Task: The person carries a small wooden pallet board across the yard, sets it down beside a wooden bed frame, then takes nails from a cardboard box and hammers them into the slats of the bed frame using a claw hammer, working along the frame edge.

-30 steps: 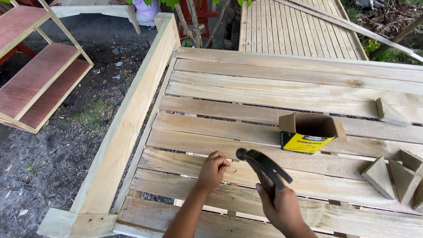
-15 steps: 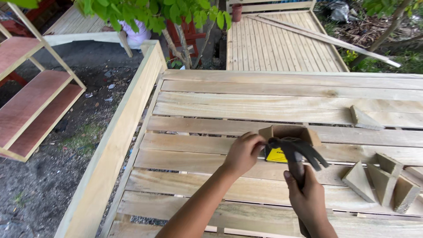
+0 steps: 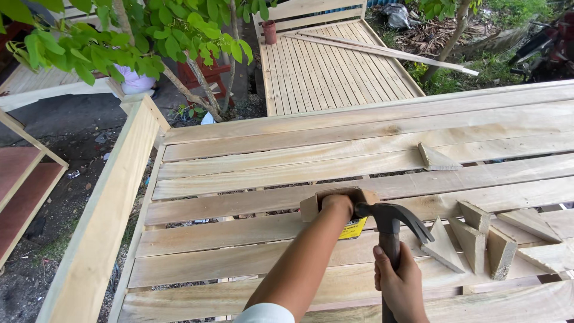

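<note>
A person's left hand [image 3: 338, 203] reaches into an open cardboard box [image 3: 311, 206] that sits on a slatted wooden platform [image 3: 239, 179] of pale, unfinished planks, the fingers dipping past the box's raised flaps and out of sight, so whether they are closed on anything inside cannot be told. The box, brown with a yellow patch showing on its side, rests near the middle of the platform, just beside the head of a claw hammer [image 3: 391, 216]. The right hand [image 3: 399, 281] is clamped around the hammer's dark handle, holding the tool upright with its metal head level above the planks and its claw pointing right. To the right of the hammer, a cluster of triangular wooden wedges [image 3: 478, 239] lies on the slats, some standing on edge and some flat, with one more wedge-shaped offcut [image 3: 436, 159] lying apart on a farther plank. A thick wooden rail [image 3: 113, 203] runs along the platform's left edge. Beyond it, a second slatted wooden frame [image 3: 329, 66] lies on the ground with long thin battens [image 3: 382, 51] laid diagonally across it, beside a leafy young tree [image 3: 149, 36]. At the far left, part of a reddish-brown shelf unit [image 3: 21, 185] stands over dark bare soil.
</note>
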Tool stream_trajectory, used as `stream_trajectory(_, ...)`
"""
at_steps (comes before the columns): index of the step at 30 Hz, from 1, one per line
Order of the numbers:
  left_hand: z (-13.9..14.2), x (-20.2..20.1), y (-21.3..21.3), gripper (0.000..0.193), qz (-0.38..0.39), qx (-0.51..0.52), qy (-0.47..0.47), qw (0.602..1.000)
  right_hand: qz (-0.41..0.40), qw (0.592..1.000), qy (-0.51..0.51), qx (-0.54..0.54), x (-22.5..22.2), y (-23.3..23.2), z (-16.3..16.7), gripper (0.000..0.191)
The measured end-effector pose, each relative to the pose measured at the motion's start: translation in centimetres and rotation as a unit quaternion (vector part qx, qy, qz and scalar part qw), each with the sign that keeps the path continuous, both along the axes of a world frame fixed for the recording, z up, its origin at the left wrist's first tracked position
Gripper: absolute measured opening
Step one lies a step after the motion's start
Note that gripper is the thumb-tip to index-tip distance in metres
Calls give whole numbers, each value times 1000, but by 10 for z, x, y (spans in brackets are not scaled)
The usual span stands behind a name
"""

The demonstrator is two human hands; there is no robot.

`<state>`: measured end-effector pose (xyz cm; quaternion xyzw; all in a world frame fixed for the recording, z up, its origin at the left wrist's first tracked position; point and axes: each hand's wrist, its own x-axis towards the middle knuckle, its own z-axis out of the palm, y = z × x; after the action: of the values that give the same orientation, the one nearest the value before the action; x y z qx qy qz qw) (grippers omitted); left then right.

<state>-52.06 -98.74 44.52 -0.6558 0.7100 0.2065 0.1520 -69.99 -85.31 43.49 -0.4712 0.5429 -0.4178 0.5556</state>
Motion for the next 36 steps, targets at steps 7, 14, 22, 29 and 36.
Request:
stream_trajectory(7,3,7,11,18,0,-53,6,999,16,1000,6,2,7,4,-2,23)
stream_trajectory(14,29,38,29,14,25,-153,142,978,24,999,11,-20,14,6,6,24)
stream_trajectory(22,10,66,62,14,19,-373,261,890,47,995,50,-71,44,5,13,25)
stream_trajectory(29,1,72,65,20,128,-420,327,837,34,995,21,-89,64,4,12,24)
stream_trajectory(36,5,77,80,9,237,-321,523,753,3,996,23,-88,60,-5,13,22)
